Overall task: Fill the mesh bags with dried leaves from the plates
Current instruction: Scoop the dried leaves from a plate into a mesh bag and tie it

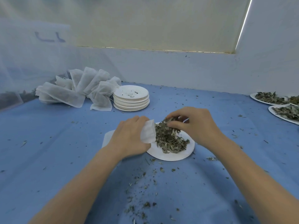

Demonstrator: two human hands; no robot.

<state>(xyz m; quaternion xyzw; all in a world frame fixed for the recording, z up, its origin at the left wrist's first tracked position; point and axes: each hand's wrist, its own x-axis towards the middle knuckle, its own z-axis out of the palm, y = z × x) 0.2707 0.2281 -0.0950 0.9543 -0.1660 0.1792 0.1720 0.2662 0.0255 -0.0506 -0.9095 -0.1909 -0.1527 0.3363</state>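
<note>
A white paper plate (171, 155) lies on the blue cloth in front of me, carrying a heap of dried green leaves (169, 139). My left hand (129, 136) grips a white mesh bag (148, 132) at the plate's left edge, the bag's mouth turned toward the leaves. The rest of that bag shows as a white patch (107, 138) left of the hand. My right hand (194, 125) is curled over the far side of the heap and pinches a clump of leaves.
A pile of filled mesh bags (76, 89) lies at the back left, beside a stack of empty plates (131, 98). Plates with leaves (270, 98) (286, 113) sit at the right edge. Leaf crumbs (144, 188) litter the cloth. A white wall rises behind.
</note>
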